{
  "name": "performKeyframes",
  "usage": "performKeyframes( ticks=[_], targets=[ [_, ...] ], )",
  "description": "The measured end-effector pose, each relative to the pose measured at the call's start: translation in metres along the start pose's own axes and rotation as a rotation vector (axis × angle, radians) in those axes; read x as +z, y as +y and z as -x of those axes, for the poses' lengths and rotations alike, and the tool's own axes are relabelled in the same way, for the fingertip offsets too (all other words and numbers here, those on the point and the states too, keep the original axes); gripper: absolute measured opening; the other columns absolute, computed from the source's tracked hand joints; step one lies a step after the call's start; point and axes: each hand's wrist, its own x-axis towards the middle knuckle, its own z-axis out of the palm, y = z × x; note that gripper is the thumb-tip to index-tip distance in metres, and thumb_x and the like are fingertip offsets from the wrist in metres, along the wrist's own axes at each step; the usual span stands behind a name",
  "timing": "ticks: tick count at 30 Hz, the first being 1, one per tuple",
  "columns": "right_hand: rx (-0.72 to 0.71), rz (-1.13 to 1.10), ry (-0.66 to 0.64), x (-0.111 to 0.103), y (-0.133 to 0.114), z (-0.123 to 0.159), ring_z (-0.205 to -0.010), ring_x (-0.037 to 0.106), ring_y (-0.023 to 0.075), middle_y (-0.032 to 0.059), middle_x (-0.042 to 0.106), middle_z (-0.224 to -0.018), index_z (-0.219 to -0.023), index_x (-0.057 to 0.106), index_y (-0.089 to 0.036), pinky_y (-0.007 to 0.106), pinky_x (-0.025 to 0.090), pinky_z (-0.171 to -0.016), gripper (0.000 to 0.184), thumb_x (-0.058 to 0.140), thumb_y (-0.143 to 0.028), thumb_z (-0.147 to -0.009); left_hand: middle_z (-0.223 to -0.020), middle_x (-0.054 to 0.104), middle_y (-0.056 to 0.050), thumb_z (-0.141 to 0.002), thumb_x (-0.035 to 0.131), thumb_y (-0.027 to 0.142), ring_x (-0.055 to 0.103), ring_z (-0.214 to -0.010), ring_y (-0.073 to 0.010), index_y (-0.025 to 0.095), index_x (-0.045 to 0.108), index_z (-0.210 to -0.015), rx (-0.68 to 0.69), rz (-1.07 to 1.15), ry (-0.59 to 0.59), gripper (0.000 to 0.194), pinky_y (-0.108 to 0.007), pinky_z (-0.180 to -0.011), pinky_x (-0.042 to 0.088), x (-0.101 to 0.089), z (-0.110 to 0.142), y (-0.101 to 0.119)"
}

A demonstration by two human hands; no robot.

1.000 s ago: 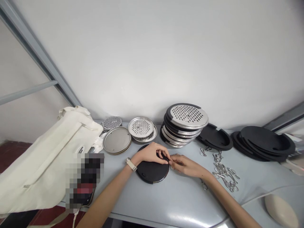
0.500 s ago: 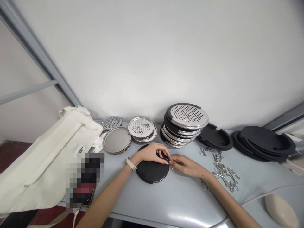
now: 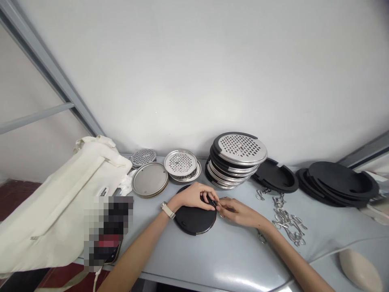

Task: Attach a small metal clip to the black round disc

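A black round disc lies on the grey table in front of me. Over its upper part is my left hand, wearing a wristwatch, with thumb and fingers closed at the disc's right edge. My right hand meets it there, fingertips pinching a small shiny metal ring clip against the edge. The fingers hide most of that clip. More loose metal ring clips are scattered to the right, and one lone clip sits beside my right forearm.
Behind the disc stand a tall stack of perforated metal plates with black rims, smaller perforated plates and plain metal plates. Black trays are piled at right, near a beige computer mouse. A cream bag and phone lie left.
Almost nothing differs. The fingertips of my right hand have shifted very slightly at the disc's edge, and a bit more of the metal ring shows below them.
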Motion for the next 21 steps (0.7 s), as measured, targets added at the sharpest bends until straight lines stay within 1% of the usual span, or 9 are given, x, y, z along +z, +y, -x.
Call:
performKeyframes(
  ticks=[11, 16, 21],
  targets=[
    [-0.010, -0.006, 0.000, -0.0005, -0.0015, -0.0004, -0.059, 0.041, 0.0110, -0.0017, 0.045, -0.064, -0.072, 0.050, -0.017, 0.023, 0.037, -0.055, 0.043, 0.034, -0.048, -0.097, -0.090, 0.071, -0.005, -0.068, 0.072, 0.018, 0.061, -0.074, -0.0114, 0.014, 0.071, -0.097, 0.008, -0.004, -0.004, 0.029, -0.020, -0.070, 0.050, -0.0004, 0.0001, 0.0019],
    [-0.017, -0.007, 0.004, 0.0003, -0.0003, -0.0004, -0.059, 0.040, 0.0108, -0.0024, 0.044, -0.063, -0.071, 0.048, -0.017, 0.023, 0.036, -0.056, 0.042, 0.034, -0.047, -0.097, -0.092, 0.071, -0.006, -0.069, 0.071, 0.019, 0.061, -0.074, -0.0115, 0.013, 0.071, -0.097, 0.014, 0.001, -0.005, 0.029, -0.021, -0.071, 0.050, -0.0002, 0.0003, 0.0004],
    [0.005, -0.022, -0.004, 0.0001, 0.0006, 0.0002, -0.059, 0.040, 0.0107, -0.0026, 0.043, -0.064, -0.071, 0.048, -0.017, 0.023, 0.035, -0.056, 0.043, 0.034, -0.048, -0.097, -0.090, 0.071, -0.005, -0.069, 0.071, 0.020, 0.061, -0.075, -0.0119, 0.014, 0.071, -0.097, 0.012, 0.007, -0.008, 0.029, -0.021, -0.072, 0.050, 0.0002, 0.0006, 0.0015]
  ],
)
